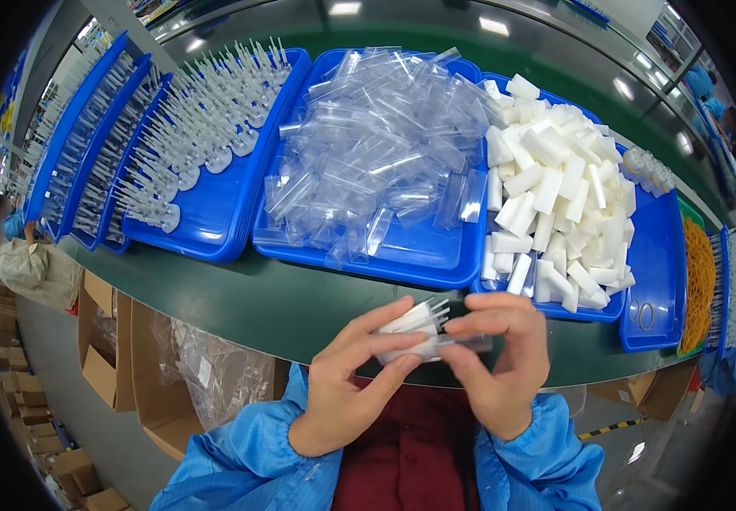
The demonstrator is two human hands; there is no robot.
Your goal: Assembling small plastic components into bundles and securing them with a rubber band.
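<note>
My left hand point(349, 379) is closed around a white block point(412, 318) that looks like foam, just past the table's near edge. Thin white prongs point(440, 310) stick out beside the block on its right. My right hand point(504, 358) pinches a clear plastic sleeve point(474, 342) between thumb and fingers, right against the prongs. How far the sleeve reaches over the pieces is hidden by my fingers. Beyond my hands, a blue tray point(359, 266) carries a heap of clear sleeves point(385, 136), and to its right lies a pile of white blocks point(555, 187) in another blue tray point(555, 308).
A blue tray point(215, 209) of white pronged pieces point(215, 111) stands at the left, with more stacked trays point(87, 140) beside it. To the right are a tray point(651, 264) with metal rings and yellow rubber bands point(695, 285). Open cardboard boxes point(159, 400) stand below the table.
</note>
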